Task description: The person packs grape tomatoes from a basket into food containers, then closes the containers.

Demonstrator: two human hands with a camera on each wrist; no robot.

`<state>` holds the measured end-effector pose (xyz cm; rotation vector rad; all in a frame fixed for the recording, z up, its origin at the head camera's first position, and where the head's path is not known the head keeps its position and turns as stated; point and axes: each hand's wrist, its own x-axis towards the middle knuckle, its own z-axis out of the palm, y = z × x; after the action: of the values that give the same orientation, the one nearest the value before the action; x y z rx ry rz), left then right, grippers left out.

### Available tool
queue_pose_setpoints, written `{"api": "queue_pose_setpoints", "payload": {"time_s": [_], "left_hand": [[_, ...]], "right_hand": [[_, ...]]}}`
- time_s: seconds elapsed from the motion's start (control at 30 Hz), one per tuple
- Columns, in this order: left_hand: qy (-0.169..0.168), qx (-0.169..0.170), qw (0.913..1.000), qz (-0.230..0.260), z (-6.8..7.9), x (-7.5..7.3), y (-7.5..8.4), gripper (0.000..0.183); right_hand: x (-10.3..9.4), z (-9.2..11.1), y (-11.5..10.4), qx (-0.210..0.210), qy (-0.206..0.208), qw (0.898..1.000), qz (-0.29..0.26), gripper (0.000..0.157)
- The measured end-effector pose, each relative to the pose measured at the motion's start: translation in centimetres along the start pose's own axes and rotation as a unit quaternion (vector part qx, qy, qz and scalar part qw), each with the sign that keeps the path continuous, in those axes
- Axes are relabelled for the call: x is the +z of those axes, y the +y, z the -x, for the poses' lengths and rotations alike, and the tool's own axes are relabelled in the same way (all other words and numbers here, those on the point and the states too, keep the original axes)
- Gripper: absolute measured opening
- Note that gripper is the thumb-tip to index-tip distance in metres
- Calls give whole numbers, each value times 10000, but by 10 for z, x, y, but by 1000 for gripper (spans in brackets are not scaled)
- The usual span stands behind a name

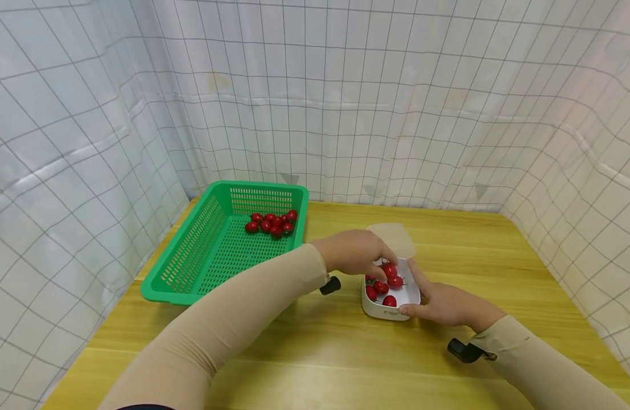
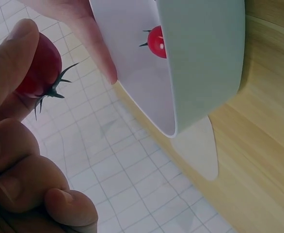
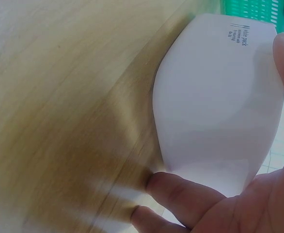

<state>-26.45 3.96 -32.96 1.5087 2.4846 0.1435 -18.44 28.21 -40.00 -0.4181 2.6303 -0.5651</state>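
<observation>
A glossy red oval tomato point(image 2: 46, 70) with green sepals is over the white plastic box point(image 1: 381, 311), pinched between the left hand's point(image 1: 350, 253) thumb and fingers; the right hand point(image 1: 445, 303) grips the box's right side. The step looks like filling, the next move calling for easing that pinch. Left of the box, a green perforated plastic basket point(image 1: 152, 292) holds loose tomatoes point(image 1: 265, 226).

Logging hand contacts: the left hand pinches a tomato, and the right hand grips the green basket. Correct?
Not quite: the right hand grips the white box, not the green basket, as the head view shows. The left hand does pinch a tomato.
</observation>
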Motion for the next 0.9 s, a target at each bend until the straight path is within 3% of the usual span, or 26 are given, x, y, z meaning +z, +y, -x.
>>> {"api": "queue_pose_setpoints", "payload": {"time_s": [0.2,0.53,0.7,0.9], "left_hand": [[-3,-118,9999,127,0,-1,2,47],[70,-147,9997,191,8,-9,-3,48],[187,-434,9981,383,18,-18,-20,49],[410,-1060,9901,820,42,-32,-59,50]], "right_hand": [[0,1,0,-36,10,10000,32,121],[-1,1,0,-69,-37,10000,-57,123],[-1,1,0,-73,-18,9999,-96,122],[0,-1,1,-50,-4,10000,-83,124]]}}
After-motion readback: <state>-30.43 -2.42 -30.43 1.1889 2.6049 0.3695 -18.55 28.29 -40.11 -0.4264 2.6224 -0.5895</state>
